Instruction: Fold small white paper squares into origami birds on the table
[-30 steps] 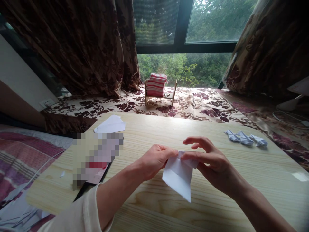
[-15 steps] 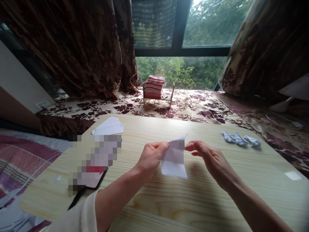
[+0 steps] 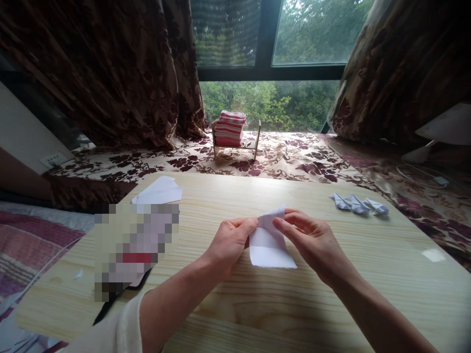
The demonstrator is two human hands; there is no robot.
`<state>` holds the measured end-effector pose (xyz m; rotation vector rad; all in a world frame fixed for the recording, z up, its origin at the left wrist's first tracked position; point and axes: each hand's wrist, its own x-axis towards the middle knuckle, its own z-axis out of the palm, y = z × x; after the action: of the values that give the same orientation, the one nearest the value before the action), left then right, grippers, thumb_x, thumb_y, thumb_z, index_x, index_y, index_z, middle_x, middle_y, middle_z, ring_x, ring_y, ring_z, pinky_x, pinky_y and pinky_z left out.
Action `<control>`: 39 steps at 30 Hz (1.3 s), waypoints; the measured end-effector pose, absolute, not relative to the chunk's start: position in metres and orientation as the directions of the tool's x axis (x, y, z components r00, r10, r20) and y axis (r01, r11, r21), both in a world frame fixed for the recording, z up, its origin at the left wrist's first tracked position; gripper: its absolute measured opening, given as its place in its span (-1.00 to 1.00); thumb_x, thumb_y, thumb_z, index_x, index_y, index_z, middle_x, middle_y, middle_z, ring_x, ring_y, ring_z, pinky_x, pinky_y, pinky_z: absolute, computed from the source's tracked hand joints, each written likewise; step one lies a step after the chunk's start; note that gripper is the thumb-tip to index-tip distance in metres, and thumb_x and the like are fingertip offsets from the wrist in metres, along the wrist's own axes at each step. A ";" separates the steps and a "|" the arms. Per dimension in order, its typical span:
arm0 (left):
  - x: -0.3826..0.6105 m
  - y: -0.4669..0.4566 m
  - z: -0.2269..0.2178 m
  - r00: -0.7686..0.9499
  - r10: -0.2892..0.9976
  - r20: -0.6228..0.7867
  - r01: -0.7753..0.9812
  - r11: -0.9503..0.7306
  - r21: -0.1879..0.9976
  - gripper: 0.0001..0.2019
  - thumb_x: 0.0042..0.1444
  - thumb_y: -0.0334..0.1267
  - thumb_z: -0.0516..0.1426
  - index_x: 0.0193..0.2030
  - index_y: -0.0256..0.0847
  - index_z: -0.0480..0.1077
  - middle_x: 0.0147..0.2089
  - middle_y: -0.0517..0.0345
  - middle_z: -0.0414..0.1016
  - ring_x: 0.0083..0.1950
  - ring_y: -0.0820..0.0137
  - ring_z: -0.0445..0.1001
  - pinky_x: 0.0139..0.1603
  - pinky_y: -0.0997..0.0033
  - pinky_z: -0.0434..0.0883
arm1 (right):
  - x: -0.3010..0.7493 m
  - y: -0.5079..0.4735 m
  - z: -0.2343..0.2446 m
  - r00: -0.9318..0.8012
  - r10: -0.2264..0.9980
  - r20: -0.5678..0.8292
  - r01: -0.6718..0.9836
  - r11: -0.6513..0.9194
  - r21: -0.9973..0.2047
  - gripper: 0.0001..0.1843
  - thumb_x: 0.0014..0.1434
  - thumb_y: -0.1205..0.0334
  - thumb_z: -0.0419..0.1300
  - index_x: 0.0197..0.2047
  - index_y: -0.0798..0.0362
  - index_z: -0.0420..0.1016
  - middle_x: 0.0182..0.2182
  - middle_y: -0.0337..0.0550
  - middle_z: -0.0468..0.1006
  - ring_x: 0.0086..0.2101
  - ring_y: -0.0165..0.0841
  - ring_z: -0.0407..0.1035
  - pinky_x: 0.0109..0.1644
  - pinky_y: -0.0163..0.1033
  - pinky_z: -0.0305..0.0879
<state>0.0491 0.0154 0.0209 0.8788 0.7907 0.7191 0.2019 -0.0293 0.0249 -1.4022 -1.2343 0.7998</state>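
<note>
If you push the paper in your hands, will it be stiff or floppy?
The paper will probably be floppy and light, because it looks thin. It may bend most easily along the crease running across it. A hard push or tug might rip it, as its bottom edge already looks rough.

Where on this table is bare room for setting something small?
Bare tabletop shows beyond the left hand and right hand, between the white sheet and folded papers, also right of the right forearm. Crowded: left side, sheet and pixelated object; middle, held paper.
</note>
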 end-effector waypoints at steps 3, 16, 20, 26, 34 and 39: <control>0.049 0.014 0.024 0.538 0.788 -0.301 -0.248 0.489 0.837 -0.77 -0.15 -0.17 0.25 -0.54 -0.33 0.42 -0.61 0.24 0.30 -0.53 0.53 0.23 -0.48 0.52 0.17 | 0.200 -0.029 0.027 0.260 0.961 0.092 0.200 0.040 -0.979 -0.61 -0.05 -0.09 0.29 -0.49 0.12 0.55 -0.32 -0.07 0.53 -0.39 -0.32 0.43 -0.37 -0.28 0.39; 0.048 0.014 0.024 0.592 0.742 -0.314 -0.225 0.526 0.820 -0.72 -0.23 -0.38 0.20 -0.30 -0.35 0.57 -0.52 0.18 0.42 -0.49 0.53 0.26 -0.44 0.52 0.22 | 0.204 -0.030 0.023 0.246 0.969 0.018 0.149 -0.020 -0.989 -0.65 -0.07 -0.05 0.31 -0.51 0.11 0.54 -0.37 -0.10 0.55 -0.35 -0.28 0.43 -0.32 -0.25 0.35; 0.048 0.014 0.024 0.590 0.738 -0.326 -0.244 0.549 0.800 -0.74 -0.25 -0.39 0.21 -0.32 -0.35 0.57 -0.50 0.16 0.44 -0.47 0.52 0.28 -0.39 0.52 0.26 | 0.204 -0.029 0.022 0.244 0.970 0.008 0.151 -0.030 -0.988 -0.65 -0.07 -0.04 0.31 -0.54 0.12 0.51 -0.38 -0.11 0.53 -0.37 -0.31 0.40 -0.32 -0.27 0.29; 0.048 0.014 0.024 0.599 0.735 -0.318 -0.259 0.553 0.792 -0.77 -0.25 -0.40 0.23 -0.35 -0.35 0.56 -0.49 0.14 0.46 -0.44 0.51 0.32 -0.34 0.53 0.29 | 0.206 -0.028 0.019 0.246 0.969 0.005 0.179 -0.041 -0.983 -0.65 -0.05 -0.03 0.30 -0.54 0.12 0.49 -0.41 -0.13 0.50 -0.40 -0.35 0.34 -0.36 -0.28 0.22; 0.048 0.015 0.024 0.573 0.749 -0.333 -0.306 0.573 0.761 -0.79 -0.15 -0.20 0.28 -0.45 -0.35 0.50 -0.45 0.11 0.48 -0.40 0.46 0.37 -0.29 0.47 0.35 | 0.206 -0.028 0.016 0.220 0.975 -0.018 0.101 -0.041 -0.994 -0.70 -0.05 0.01 0.31 -0.47 0.11 0.56 -0.41 -0.16 0.52 -0.38 -0.37 0.35 -0.32 -0.31 0.22; 0.048 0.015 0.021 0.560 0.746 -0.361 -0.253 0.569 0.782 -0.79 -0.13 -0.21 0.26 -0.45 -0.37 0.51 -0.46 0.09 0.48 -0.40 0.46 0.38 -0.24 0.45 0.38 | 0.207 -0.028 0.015 0.217 0.976 -0.032 0.105 -0.056 -0.993 -0.70 -0.04 0.00 0.31 -0.47 0.11 0.55 -0.44 -0.18 0.51 -0.40 -0.39 0.32 -0.34 -0.32 0.18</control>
<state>0.0480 0.0154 0.0210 0.7422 0.7565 0.6568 0.2069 -0.0282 0.0150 -1.4166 -1.1038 1.0242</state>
